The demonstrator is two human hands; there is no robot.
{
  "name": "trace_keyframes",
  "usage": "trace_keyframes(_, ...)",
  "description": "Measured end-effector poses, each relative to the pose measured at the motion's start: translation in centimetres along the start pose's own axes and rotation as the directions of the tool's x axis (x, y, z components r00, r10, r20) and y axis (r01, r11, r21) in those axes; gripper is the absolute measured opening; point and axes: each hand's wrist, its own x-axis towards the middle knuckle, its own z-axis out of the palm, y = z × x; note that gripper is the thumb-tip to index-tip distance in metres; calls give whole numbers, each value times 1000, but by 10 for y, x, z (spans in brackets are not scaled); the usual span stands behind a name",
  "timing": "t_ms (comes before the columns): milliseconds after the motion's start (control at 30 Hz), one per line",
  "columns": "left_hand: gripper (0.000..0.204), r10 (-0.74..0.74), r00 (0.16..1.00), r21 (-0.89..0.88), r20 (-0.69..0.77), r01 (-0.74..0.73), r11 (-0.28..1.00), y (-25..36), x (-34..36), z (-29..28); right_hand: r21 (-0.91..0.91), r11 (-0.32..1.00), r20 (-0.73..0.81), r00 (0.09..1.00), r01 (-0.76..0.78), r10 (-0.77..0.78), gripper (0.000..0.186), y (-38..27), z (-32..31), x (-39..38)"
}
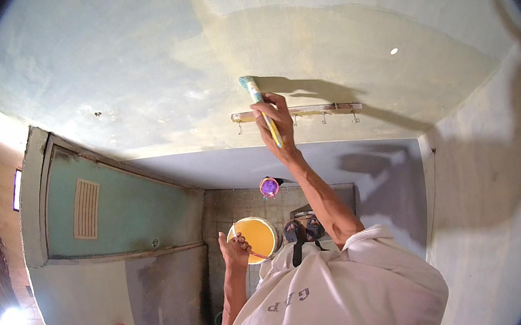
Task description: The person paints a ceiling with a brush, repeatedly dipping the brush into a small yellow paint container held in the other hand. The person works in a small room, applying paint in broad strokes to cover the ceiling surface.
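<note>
My right hand (277, 122) is raised to the wall (154, 53), fingers closed around the handle of a paintbrush (254, 92). The brush's bluish-green bristles touch or almost touch the pale yellow-tinted wall just above a hook rail (321, 110). Lower down, my left hand (236, 250) is closed with its thumb sticking out, gripping the wire handle of a bucket. That bucket (275, 232) has a whitish rim and yellow-orange paint inside. It hangs or stands beside my feet; which one, I cannot tell.
A small pink-rimmed container (269, 187) with something purple sits beyond the bucket. My sandalled feet (304, 229) are below me. At the left is a green door (128, 202) with a slatted vent (86, 208). A bright lamp (13, 323) shines at the lower left.
</note>
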Motion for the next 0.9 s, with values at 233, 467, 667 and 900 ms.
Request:
trace_keyframes(233,66,30,999,14,-16,-29,999,2,-7,6,43,999,65,998,19,-22,17,-23,-5,-13)
trace_keyframes(467,68,49,999,17,9,-49,999,5,-4,3,9,998,1,998,-62,62,19,-13,-5,-18)
trace_keyframes(667,70,20,1000,7,14,-20,1000,6,2,3,48,999,68,997,-24,20,20,2,-16,-13)
trace_keyframes(900,68,0,1000,50,12,-1,999,6,2,4,-34,996,-85,993,-87,84,23,9,-110,-16)
